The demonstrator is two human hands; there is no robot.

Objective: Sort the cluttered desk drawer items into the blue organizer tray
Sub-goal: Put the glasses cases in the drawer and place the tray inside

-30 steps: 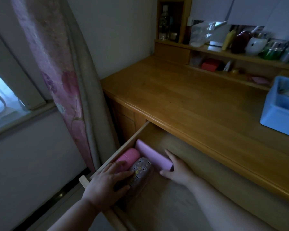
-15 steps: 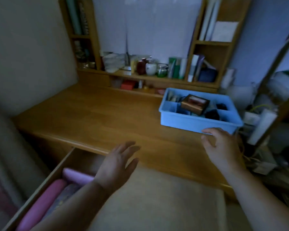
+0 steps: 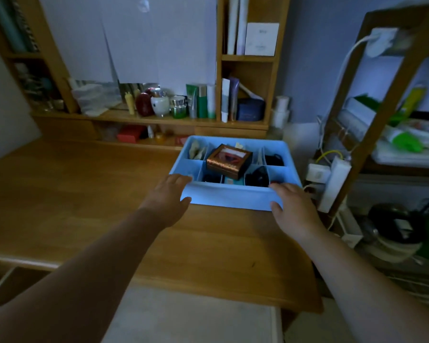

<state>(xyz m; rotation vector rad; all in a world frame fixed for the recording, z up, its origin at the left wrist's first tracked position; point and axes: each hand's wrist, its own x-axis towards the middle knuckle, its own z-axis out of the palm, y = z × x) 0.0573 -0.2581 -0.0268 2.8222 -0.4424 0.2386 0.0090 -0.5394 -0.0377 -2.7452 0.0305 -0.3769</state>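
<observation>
The blue organizer tray (image 3: 229, 199) sits on the right part of the wooden desk (image 3: 84, 184), its far edge close under the low shelf and its right side near the desk's end. From my head view I read it as already well stocked: a brown box with a clear window lid (image 3: 229, 160) lies tilted across the middle dividers, a pale crumpled item (image 3: 196, 152) fills the far-left compartment, and dark things I cannot identify sit in the near and right compartments. The drawer (image 3: 0, 283) shows only as an open corner at the lower left, and its contents are out of sight, so I cannot tell how much is still waiting there; my judgement is that the sort is partway done at best. My left hand (image 3: 169, 199) is at the tray's near-left corner, fingers reaching up to the rim and thumb set against the front wall. My right hand (image 3: 292, 206) mirrors it at the near-right corner, fingers laid over the rim, thumb low on the front wall. Both arms are stretched forward across the desk, and both hands look clasped on the tray rather than merely touching it, as if to pull or lift it toward the drawer.
</observation>
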